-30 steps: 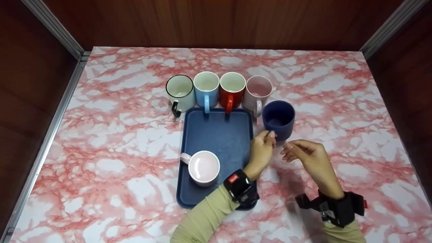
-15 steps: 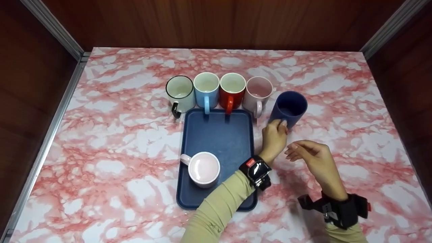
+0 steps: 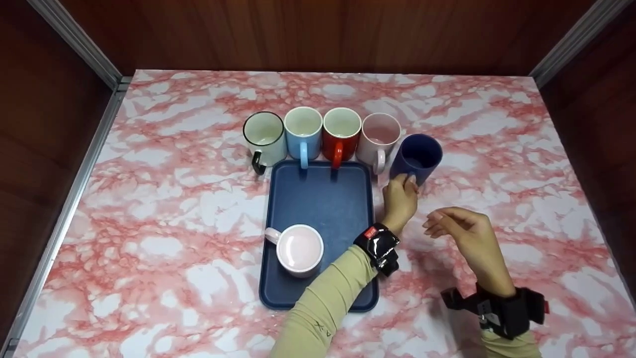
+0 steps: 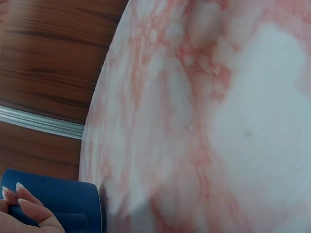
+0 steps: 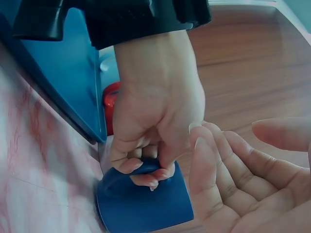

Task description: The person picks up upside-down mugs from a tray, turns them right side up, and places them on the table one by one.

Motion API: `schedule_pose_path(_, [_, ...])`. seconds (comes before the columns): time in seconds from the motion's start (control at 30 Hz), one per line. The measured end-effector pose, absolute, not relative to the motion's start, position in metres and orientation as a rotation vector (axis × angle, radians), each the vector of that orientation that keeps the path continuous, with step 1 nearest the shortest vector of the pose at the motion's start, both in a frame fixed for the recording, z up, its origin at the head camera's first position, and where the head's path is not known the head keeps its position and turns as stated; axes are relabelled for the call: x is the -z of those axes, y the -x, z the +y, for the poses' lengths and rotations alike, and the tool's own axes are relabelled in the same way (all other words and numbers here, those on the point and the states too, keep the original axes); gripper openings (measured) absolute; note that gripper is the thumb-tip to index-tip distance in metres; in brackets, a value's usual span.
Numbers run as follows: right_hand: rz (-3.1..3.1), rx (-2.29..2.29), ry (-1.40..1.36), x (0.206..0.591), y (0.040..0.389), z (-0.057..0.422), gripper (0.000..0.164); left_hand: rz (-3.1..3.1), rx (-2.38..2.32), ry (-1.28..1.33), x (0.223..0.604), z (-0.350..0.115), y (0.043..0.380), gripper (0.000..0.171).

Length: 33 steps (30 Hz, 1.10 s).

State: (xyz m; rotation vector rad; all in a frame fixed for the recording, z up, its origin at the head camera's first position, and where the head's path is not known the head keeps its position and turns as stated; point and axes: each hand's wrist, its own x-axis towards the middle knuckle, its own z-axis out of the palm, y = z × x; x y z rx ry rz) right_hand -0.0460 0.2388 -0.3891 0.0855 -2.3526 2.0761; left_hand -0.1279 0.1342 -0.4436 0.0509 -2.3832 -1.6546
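My left hand [image 3: 401, 201] grips the handle of a dark blue mug [image 3: 420, 154], its fingers curled through the handle in the right wrist view. The mug stands with its mouth up, just right of a pale pink mug [image 3: 380, 132]. Whether its base touches the table, I cannot tell. My right hand [image 3: 464, 233] hovers to the right with loosely bent fingers and holds nothing. Left of the pink mug, in a row, stand a red mug [image 3: 340, 146], a light blue mug [image 3: 303, 144] and a white mug with black rim [image 3: 266, 141].
A blue tray [image 3: 320, 194] lies in front of the row, under my left forearm. On its near part stands another pale pink mug [image 3: 299, 248], handle pointing left. The table [image 3: 164, 199] has a red and white marbled top. Brown wooden panels [image 3: 328, 35] enclose it.
My left hand has carried the dark blue mug away toward the back and right, then slightly back left, close to the pink mug. My right hand has drifted a little right.
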Motion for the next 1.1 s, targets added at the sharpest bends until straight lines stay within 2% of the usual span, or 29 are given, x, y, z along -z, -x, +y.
schedule_pose_path(0.33, [-2.358,-2.090,-0.093,0.389,0.047,0.240,0.018,-2.363,1.719,-0.083,0.447,0.138,0.138,0.025])
schedule_pose_path(0.63, [-2.446,-2.028,-0.033,0.390,0.045,0.242,0.019,-2.283,1.948,-0.167,0.447,0.140,0.148,0.013])
schedule_pose_path(0.97, [-2.423,-2.080,-0.068,0.390,0.045,0.242,0.021,-2.341,1.945,-0.119,0.448,0.137,0.157,0.024])
schedule_pose_path(1.1, [-2.410,-2.078,-0.087,0.390,0.047,0.242,0.021,-2.388,1.935,-0.143,0.445,0.140,0.154,0.033])
